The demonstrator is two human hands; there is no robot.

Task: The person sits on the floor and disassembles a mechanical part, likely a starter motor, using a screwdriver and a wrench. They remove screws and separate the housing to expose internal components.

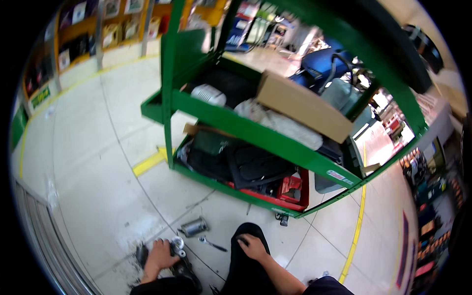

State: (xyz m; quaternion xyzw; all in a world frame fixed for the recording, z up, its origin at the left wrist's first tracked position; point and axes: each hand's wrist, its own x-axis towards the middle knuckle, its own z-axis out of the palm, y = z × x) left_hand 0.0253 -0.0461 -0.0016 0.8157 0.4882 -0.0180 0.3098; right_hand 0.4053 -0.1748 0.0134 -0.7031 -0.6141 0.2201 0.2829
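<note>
My left hand (pixel 160 254) is down at the floor, its fingers curled over a dark, greasy metal machine part (pixel 142 253), much of which the hand hides. Beside the thumb are small silver round pieces (pixel 178 242). A silver metal cylinder (pixel 194 227) lies on its side just beyond them. To its right is a ratchet wrench (pixel 212 244), flat on the tiles. On my dark-clad knee rests my right hand (pixel 253 247), holding nothing, with its fingers laid loosely over the cloth.
A green two-tier trolley (pixel 246 128) stands ahead, carrying a cardboard box (pixel 305 104), a white cloth and a red tray (pixel 292 191) of parts. Dark grease stains mark the tiles near my left hand. Metal rails (pixel 42 236) run along the left; shelves (pixel 78 39) stand behind.
</note>
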